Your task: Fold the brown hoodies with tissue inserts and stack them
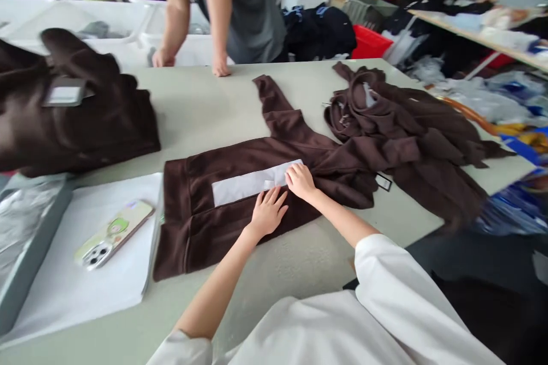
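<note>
"where was the brown sweatshirt [222, 234]?"
"spread out on the table [188, 97], with a white strip [242, 187] lying lengthwise on top."
"how would it have handled?"
"soft and floppy, i'd judge, fairly thick, not fragile, with little slip. the bottom band [171, 245] and the shoulder end [327, 157] looked like the best places to take hold. the strip seemed light, thin and easy to crease, better held by both ends."
"and the hands?"
"the left hand [269, 214] lay palm down on the sweatshirt, fingers apart, fingertips at the strip's near edge, gripping nothing. the right hand [301, 181] was partly curled, fingers bent over the strip's right end; whether it pinched, i couldn't make out."
</note>
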Demonstrator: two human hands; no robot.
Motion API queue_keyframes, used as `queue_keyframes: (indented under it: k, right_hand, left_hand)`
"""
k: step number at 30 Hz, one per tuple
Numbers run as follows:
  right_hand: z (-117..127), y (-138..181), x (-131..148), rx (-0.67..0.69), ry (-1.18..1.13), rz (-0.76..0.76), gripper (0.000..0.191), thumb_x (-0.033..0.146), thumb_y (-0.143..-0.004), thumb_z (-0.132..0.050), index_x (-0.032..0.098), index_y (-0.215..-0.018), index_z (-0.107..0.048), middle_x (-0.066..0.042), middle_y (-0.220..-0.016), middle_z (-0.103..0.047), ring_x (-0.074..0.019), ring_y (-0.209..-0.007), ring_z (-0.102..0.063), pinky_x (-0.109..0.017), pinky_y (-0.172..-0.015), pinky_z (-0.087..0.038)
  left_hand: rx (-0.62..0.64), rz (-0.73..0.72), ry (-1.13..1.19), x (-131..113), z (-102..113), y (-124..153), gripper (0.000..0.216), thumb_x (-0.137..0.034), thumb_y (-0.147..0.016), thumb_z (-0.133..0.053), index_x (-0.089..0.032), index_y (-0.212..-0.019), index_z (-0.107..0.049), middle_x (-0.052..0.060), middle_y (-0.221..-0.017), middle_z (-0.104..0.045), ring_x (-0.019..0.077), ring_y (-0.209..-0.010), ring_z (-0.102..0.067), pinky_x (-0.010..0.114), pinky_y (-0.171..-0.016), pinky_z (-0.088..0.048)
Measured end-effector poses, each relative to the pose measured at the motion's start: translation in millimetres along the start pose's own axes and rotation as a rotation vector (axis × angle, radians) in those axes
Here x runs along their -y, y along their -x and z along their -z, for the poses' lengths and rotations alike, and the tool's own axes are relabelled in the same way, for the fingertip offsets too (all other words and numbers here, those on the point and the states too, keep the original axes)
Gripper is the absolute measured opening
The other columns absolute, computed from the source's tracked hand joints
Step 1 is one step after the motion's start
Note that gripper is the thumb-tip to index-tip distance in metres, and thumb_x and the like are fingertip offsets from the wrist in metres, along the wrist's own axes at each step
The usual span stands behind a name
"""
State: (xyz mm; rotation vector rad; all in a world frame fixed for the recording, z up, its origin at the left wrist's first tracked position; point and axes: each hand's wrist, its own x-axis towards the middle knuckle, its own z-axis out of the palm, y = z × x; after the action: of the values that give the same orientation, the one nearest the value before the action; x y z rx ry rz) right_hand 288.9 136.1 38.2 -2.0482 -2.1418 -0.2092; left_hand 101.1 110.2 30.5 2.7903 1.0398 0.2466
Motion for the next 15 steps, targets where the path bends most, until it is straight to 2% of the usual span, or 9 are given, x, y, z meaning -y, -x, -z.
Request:
queue_keyframes:
  k: [2,4,6,8,9,11,13,15]
  right_hand:
    - [18.4,1.2,-31.6,-0.031,-0.004,-0.156,0.023,0.018,-0.088,-0.038,0.015,-0.098,-0.059,-0.009,-0.105,-0.055,-0.0202,-0.098,-0.046,-0.032,-0.086,-0.038]
    - [39.3,7.7,-74.9,-0.026,0.032,-0.326,0.033,0.012,-0.082,-0.041,0.014,-0.112,-0.054,-0.013,-0.115,-0.051,-0.0239,-0.105,-0.045,-0.035,-0.087,-0.039]
    - [57.6,19.1,-121.0,0.103,0.077,-0.449,0.051,0.011,-0.076,-0.046,0.016,-0.127,-0.045,-0.014,-0.129,-0.044,-0.0292,-0.116,-0.039,-0.041,-0.090,-0.039]
    - [69.6,32.6,-160.2,0.323,0.094,-0.501,0.069,0.013,-0.072,-0.053,0.024,-0.137,-0.035,-0.011,-0.141,-0.034,-0.0324,-0.126,-0.031,-0.046,-0.095,-0.037]
    - [73.1,39.5,-175.2,0.429,0.089,-0.510,0.077,0.014,-0.069,-0.056,0.028,-0.140,-0.030,-0.010,-0.144,-0.029,-0.0328,-0.130,-0.028,-0.047,-0.097,-0.035]
    - [76.5,52.3,-194.0,0.545,0.060,-0.523,0.085,0.017,-0.067,-0.062,0.031,-0.142,-0.024,-0.009,-0.147,-0.027,-0.0312,-0.130,-0.031,-0.044,-0.098,-0.036]
    - [77.9,62.9,-199.0,0.567,0.042,-0.548,0.076,0.021,-0.073,-0.060,0.028,-0.141,-0.028,-0.010,-0.144,-0.033,-0.0275,-0.125,-0.039,-0.038,-0.095,-0.039]
    - [80.8,68.8,-194.3,0.501,0.051,-0.568,0.050,0.020,-0.082,-0.049,0.021,-0.132,-0.043,-0.011,-0.134,-0.045,-0.0239,-0.117,-0.047,-0.034,-0.091,-0.041]
  left_hand:
    - [0.001,-0.010,-0.019,-2.3,-16.8,-8.3,0.048,-0.039,-0.093,-0.031,-0.025,-0.139,-0.037,0.007,-0.147,-0.027,0.0251,-0.134,-0.028,0.048,-0.107,-0.026]
    - [-0.015,-0.016,-0.040,1.3,-26.9,-10.4,0.049,-0.040,-0.093,-0.033,-0.025,-0.139,-0.036,0.008,-0.148,-0.025,0.0258,-0.134,-0.027,0.050,-0.107,-0.025]
    - [-0.020,-0.029,-0.051,5.0,-30.1,-9.3,0.049,-0.040,-0.093,-0.033,-0.025,-0.139,-0.036,0.008,-0.148,-0.025,0.0256,-0.134,-0.028,0.050,-0.106,-0.026]
    - [-0.024,-0.030,-0.057,6.2,-29.5,-7.4,0.049,-0.040,-0.093,-0.033,-0.025,-0.139,-0.036,0.008,-0.148,-0.025,0.0257,-0.134,-0.028,0.050,-0.106,-0.026]
    - [-0.027,-0.030,-0.057,6.2,-29.0,-6.7,0.049,-0.040,-0.093,-0.033,-0.025,-0.139,-0.037,0.009,-0.148,-0.026,0.0258,-0.134,-0.028,0.050,-0.106,-0.026]
    - [-0.033,-0.028,-0.051,5.8,-28.1,-5.8,0.049,-0.039,-0.093,-0.033,-0.024,-0.139,-0.037,0.009,-0.147,-0.027,0.0261,-0.133,-0.029,0.050,-0.106,-0.027]
    - [-0.036,-0.029,-0.041,4.5,-26.2,-5.7,0.048,-0.038,-0.092,-0.034,-0.023,-0.138,-0.038,0.010,-0.147,-0.027,0.0267,-0.133,-0.029,0.051,-0.106,-0.027]
    - [-0.045,-0.014,-0.042,-0.4,-20.9,-6.9,0.048,-0.035,-0.091,-0.035,-0.021,-0.137,-0.041,0.012,-0.147,-0.028,0.0290,-0.133,-0.029,0.054,-0.104,-0.026]
